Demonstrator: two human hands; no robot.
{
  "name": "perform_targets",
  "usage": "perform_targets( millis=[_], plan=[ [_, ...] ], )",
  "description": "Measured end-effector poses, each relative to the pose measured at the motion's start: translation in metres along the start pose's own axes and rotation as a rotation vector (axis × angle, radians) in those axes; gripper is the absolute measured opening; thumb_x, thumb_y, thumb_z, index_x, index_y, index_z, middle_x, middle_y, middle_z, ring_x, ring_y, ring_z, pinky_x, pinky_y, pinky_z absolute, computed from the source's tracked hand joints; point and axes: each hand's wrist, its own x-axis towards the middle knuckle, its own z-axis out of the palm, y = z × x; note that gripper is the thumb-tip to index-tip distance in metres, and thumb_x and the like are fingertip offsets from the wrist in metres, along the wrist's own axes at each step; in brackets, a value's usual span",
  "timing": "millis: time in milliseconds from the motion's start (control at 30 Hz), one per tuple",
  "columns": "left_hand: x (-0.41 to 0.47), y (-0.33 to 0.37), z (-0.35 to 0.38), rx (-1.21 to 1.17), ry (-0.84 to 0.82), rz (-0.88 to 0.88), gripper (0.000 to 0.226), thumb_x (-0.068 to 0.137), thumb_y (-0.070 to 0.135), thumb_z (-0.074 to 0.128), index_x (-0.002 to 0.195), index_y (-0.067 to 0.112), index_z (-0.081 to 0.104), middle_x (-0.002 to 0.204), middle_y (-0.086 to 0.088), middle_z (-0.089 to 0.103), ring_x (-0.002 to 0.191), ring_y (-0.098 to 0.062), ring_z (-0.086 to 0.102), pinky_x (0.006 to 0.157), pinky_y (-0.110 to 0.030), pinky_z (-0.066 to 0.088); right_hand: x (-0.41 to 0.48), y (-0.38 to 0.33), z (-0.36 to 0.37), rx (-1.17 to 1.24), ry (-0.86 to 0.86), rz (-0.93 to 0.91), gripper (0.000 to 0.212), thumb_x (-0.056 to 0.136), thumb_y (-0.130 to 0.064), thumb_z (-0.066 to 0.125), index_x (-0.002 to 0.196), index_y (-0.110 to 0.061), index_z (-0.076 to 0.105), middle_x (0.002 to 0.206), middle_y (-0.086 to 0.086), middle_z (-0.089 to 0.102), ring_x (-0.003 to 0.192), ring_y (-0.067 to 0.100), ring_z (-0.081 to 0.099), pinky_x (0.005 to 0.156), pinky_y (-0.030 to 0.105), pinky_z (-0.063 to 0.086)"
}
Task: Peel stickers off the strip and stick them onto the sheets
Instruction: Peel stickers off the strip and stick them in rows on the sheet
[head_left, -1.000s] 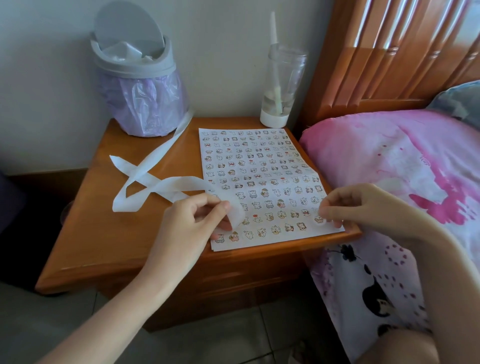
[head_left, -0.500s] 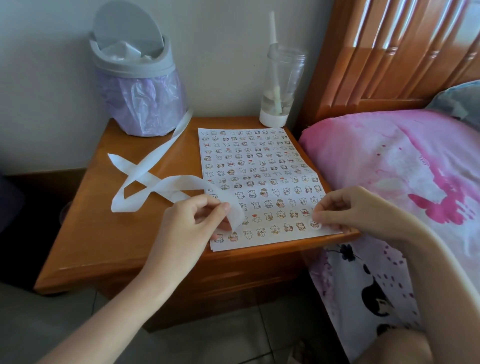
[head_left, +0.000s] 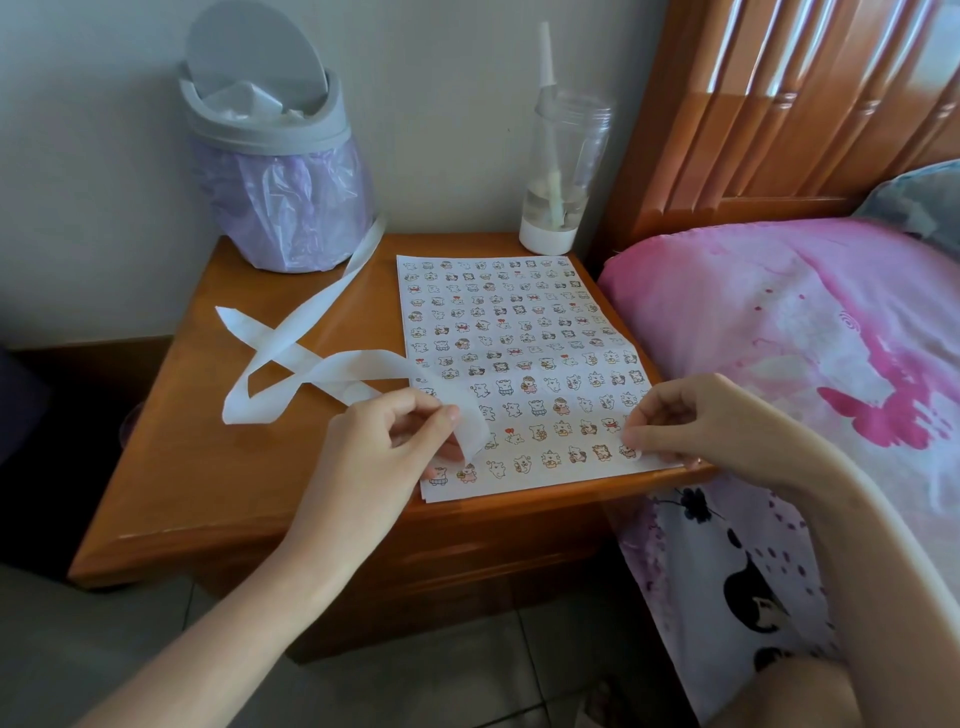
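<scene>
Sitting at back left of the wooden table (head_left: 197, 467), against the wall: grey bin (head_left: 270, 130) with a purple liner, lid tipped up. The white strip (head_left: 291, 358) runs from the bin's right side down across the table top, loops and crosses over itself, then goes right to the left hand (head_left: 379, 452). Left fingers (head_left: 415, 415) are curled, with the thumb closed against them, clamped on the strip's free end. That end hangs bent over the near-left part of the sheet (head_left: 519, 338).

The sheet lies flat on the right half of the table, long side running away from the camera, covered in rows of small cartoon stickers. Its near edge is just inside the table's front edge. A clear cup (head_left: 563, 171) with a white base and a straw stands upright behind the sheet's far right corner, near the wall.

The right hand (head_left: 717, 426) is at the sheet's near right corner, fingers curled together, thumb and forefinger tips pinching a small sticker (head_left: 629, 451) down at the paper. Can't tell if the sticker is fully stuck down. Right of the table: pink bed cover (head_left: 779, 322) and wooden headboard (head_left: 779, 104).
</scene>
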Motion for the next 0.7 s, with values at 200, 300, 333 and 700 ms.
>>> perform_targets(
  millis=[200, 300, 333, 700],
  plan=[
    [0.0007, -0.0013, -0.0009, 0.009, -0.007, -0.01, 0.018, 0.088, 0.029, 0.058, 0.096, 0.018, 0.069, 0.084, 0.013, 0.071, 0.066, 0.005, 0.065, 0.054, -0.005, 0.046, 0.0019, 0.0014, 0.0016, -0.006, 0.017, -0.018, 0.008, 0.076, -0.023, 0.077, 0.076, -0.016, 0.071, 0.065, -0.005, 0.065, 0.054, 0.003, 0.052, 0.055, 0.018, 0.043],
    [0.001, -0.0023, -0.0005, 0.026, -0.009, -0.008, 0.019, 0.088, 0.03, 0.058, 0.096, 0.018, 0.069, 0.085, 0.012, 0.071, 0.065, 0.004, 0.066, 0.054, -0.005, 0.047, 0.004, 0.0032, 0.0024, -0.062, 0.033, -0.03, 0.014, 0.07, -0.03, 0.081, 0.074, -0.02, 0.071, 0.066, -0.005, 0.066, 0.058, 0.004, 0.054, 0.056, 0.018, 0.042],
    [0.0009, -0.0023, -0.0001, 0.028, -0.007, -0.008, 0.018, 0.088, 0.03, 0.058, 0.096, 0.018, 0.069, 0.086, 0.012, 0.071, 0.065, 0.005, 0.066, 0.053, -0.005, 0.047, 0.0045, 0.0042, 0.0022, -0.088, 0.047, -0.032, 0.017, 0.069, -0.033, 0.081, 0.074, -0.021, 0.07, 0.065, -0.005, 0.065, 0.058, 0.005, 0.053, 0.056, 0.018, 0.041],
    [-0.0005, -0.0001, 0.0007, 0.029, -0.003, 0.0, 0.016, 0.088, 0.028, 0.058, 0.094, 0.018, 0.068, 0.084, 0.015, 0.069, 0.066, 0.011, 0.064, 0.051, -0.003, 0.044, 0.0039, 0.0098, -0.0034, -0.055, 0.015, -0.051, 0.032, 0.075, -0.025, 0.078, 0.098, -0.017, 0.057, 0.06, -0.007, 0.055, 0.048, -0.001, 0.044, 0.049, 0.007, 0.035]
  ],
)
